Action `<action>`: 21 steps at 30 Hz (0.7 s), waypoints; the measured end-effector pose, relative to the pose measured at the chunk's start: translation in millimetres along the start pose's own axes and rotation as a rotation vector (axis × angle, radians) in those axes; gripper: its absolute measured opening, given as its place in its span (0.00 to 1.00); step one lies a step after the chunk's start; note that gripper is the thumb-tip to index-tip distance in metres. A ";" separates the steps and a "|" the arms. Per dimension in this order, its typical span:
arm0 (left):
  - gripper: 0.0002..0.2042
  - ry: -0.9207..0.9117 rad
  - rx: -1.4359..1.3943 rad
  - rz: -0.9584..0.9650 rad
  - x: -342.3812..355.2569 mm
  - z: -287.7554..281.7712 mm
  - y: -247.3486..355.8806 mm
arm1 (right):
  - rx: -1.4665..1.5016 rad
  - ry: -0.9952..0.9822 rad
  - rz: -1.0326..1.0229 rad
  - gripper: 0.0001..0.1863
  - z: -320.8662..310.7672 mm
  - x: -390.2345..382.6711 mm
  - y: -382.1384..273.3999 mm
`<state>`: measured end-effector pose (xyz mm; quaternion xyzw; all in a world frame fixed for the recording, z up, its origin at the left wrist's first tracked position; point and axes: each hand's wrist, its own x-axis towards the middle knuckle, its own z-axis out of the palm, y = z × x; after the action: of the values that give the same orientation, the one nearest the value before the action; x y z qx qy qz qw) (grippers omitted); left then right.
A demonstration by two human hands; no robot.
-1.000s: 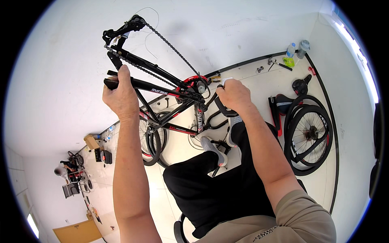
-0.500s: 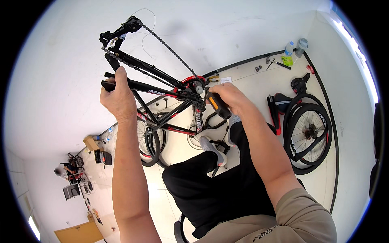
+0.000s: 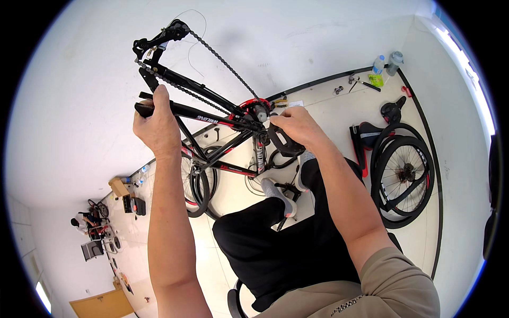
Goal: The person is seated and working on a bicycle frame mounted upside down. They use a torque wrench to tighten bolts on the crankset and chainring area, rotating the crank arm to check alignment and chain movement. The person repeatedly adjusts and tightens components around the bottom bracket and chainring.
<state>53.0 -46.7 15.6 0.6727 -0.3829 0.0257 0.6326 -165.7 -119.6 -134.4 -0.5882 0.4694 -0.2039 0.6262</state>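
A black and red bicycle frame (image 3: 191, 113) is tilted up in front of me, with its wheels off. My left hand (image 3: 160, 127) is closed around a black tube end at the frame's upper left. My right hand (image 3: 299, 126) is wrapped on a black pedal (image 3: 282, 141) beside the crank area; the fingers' far side is hidden. A chain (image 3: 224, 62) runs from the rear derailleur (image 3: 176, 30) to the red-edged chainring (image 3: 247, 104). A thin loose cable curls above the derailleur.
Loose wheels with tyres (image 3: 405, 172) lie at the right, next to a saddle (image 3: 369, 131). Bottles (image 3: 378, 64) and a hammer-like tool (image 3: 366, 83) are by the wall. More wheels (image 3: 199, 185) lie under the frame. Far left, a person (image 3: 80, 222) sits near another bicycle.
The pedal in my right hand has turned, so its orange reflector no longer shows. The frame and my left hand have shifted slightly to the right.
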 end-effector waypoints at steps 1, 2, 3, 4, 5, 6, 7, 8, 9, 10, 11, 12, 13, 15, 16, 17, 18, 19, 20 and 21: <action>0.19 0.002 -0.002 -0.003 0.1 0.2 0.0 | -0.115 0.051 -0.031 0.21 0.9 1.0 0.4; 0.19 0.004 -0.003 -0.007 0.2 0.1 -0.1 | -0.230 0.101 -0.062 0.21 1.9 1.5 -0.1; 0.19 0.006 0.001 -0.012 0.4 0.2 -0.2 | -0.344 0.153 -0.093 0.21 2.5 1.3 -0.9; 0.19 0.008 0.004 -0.018 0.8 0.1 -0.5 | -0.400 0.178 -0.101 0.21 3.6 1.1 -0.8; 0.19 0.010 0.008 -0.024 0.9 0.0 -0.7 | -0.456 0.202 -0.110 0.20 4.9 0.6 -0.4; 0.19 0.009 0.008 -0.021 0.6 0.6 -0.1 | -0.513 0.228 -0.118 0.19 5.2 0.1 -0.3; 0.19 0.007 0.007 -0.019 0.0 1.2 0.7 | -0.520 0.234 -0.110 0.19 5.0 -0.6 -1.0; 0.19 0.006 0.007 -0.016 -0.5 1.7 0.7 | -0.527 0.240 -0.102 0.18 4.4 -1.6 -2.1; 0.19 0.005 0.008 -0.014 -0.2 1.2 0.9 | -0.534 0.245 -0.097 0.18 4.0 -2.3 -3.1; 0.19 0.005 0.009 -0.012 0.4 0.3 0.7 | -0.527 0.243 -0.102 0.18 3.6 -0.6 -1.4; 0.19 0.004 0.010 -0.009 0.9 -0.5 0.4 | -0.520 0.242 -0.108 0.18 2.8 3.1 2.5; 0.19 0.006 0.006 -0.014 1.6 -0.6 -0.5 | -0.513 0.243 -0.113 0.19 1.6 6.3 5.6; 0.19 0.007 0.002 -0.018 2.1 -0.6 -1.6 | -0.492 0.242 -0.118 0.19 0.6 8.6 8.2; 0.20 0.004 -0.009 -0.025 1.9 0.2 -1.7 | -0.447 0.239 -0.128 0.19 -1.3 12.6 13.0; 0.20 -0.002 -0.015 -0.027 1.4 0.7 -1.1 | -0.340 0.178 -0.105 0.18 -2.5 16.8 17.1; 0.20 -0.007 -0.021 -0.030 1.0 1.4 -0.6 | -0.233 0.119 -0.083 0.18 -3.9 21.6 21.7; 0.20 -0.005 -0.018 -0.023 1.0 0.6 -0.8 | -0.127 0.054 -0.063 0.18 -3.9 19.7 16.5; 0.19 -0.003 -0.016 -0.017 0.8 -0.1 -1.2 | -0.026 0.019 -0.024 0.18 -3.9 15.7 12.6; 0.19 0.000 -0.013 -0.010 0.8 -0.9 -1.7 | 0.074 -0.016 0.015 0.18 -4.3 10.0 8.6; 0.19 0.001 -0.009 -0.008 1.1 -0.8 -1.9 | 0.173 -0.048 0.053 0.17 -5.2 4.0 3.3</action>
<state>55.1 -46.6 14.8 0.6712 -0.3802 0.0217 0.6360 -169.1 -124.9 -138.2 -0.5238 0.4502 -0.2129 0.6911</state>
